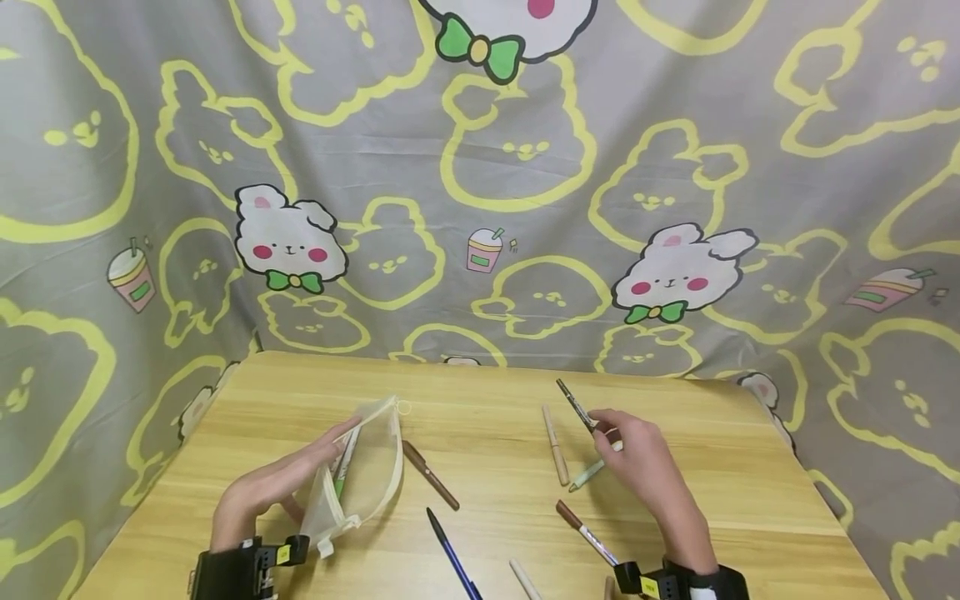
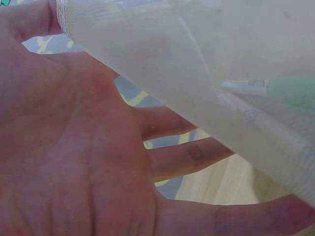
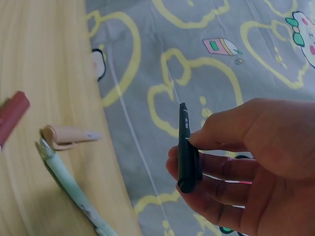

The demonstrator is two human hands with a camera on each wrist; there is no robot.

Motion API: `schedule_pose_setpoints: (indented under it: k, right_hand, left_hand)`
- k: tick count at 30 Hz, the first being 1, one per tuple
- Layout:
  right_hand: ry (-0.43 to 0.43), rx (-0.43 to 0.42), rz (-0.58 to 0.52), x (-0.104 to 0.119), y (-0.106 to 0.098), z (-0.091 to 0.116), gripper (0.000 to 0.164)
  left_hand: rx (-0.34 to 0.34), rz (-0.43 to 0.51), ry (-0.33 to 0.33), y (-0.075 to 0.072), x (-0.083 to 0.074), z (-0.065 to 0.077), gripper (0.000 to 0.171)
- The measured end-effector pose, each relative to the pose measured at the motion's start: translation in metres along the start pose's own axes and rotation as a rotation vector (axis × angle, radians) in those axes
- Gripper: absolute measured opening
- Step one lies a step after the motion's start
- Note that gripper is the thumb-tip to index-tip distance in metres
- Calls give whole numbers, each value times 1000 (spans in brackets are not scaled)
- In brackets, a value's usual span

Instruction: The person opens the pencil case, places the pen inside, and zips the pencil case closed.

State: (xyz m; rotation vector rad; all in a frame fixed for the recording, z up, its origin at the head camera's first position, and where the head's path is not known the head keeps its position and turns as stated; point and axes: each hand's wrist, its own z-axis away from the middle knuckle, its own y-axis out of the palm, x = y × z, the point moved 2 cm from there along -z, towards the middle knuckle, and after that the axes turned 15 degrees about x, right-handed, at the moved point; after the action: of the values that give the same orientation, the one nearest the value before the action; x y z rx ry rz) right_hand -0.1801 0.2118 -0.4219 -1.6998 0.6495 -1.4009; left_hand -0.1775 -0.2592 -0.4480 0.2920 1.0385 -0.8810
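Note:
In the head view my left hand (image 1: 277, 479) is at the left side of a translucent whitish zip pouch (image 1: 395, 471), which stands tilted with its mouth spread. Palm and straight, spread fingers lie against the pouch in the left wrist view, partly covered by its mesh. A white-and-green marker (image 1: 346, 464) shows inside it. Over the right side of the table, my right hand (image 1: 639, 446) holds a black pen (image 3: 185, 147) between thumb and fingers, its slim end pointing up and away. Below that hand lie a light green pen (image 1: 588, 477) and a beige pen (image 1: 556, 446).
Beside the pouch lies a brown marker (image 1: 431, 475). Nearer the front are a blue pen (image 1: 453, 554), a whitish pen (image 1: 524, 579) and a white marker with a brown cap (image 1: 588, 530). A patterned grey curtain (image 1: 547, 242) hangs behind the wooden table (image 1: 480, 400).

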Motion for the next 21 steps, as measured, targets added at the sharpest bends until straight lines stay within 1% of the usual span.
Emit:
schedule_pose_setpoints:
  k: [6,14,16,21]
  right_hand:
    - [10,61,-31,10,13,-3,30]
    - [7,132,-66,30,39,-10,36]
    - [5,135,-62,34,44,-12,37]
    - [14,131,-10,39,52,-14,40]
  left_hand:
    - [-9,-16,-6,1,-2,-2,70]
    - [-9,-16,1,1,-1,-2,70]
    - [-10,-19,4,1,-1,-2,70]
    - [-16,-25,3,3,-3,-1,70]
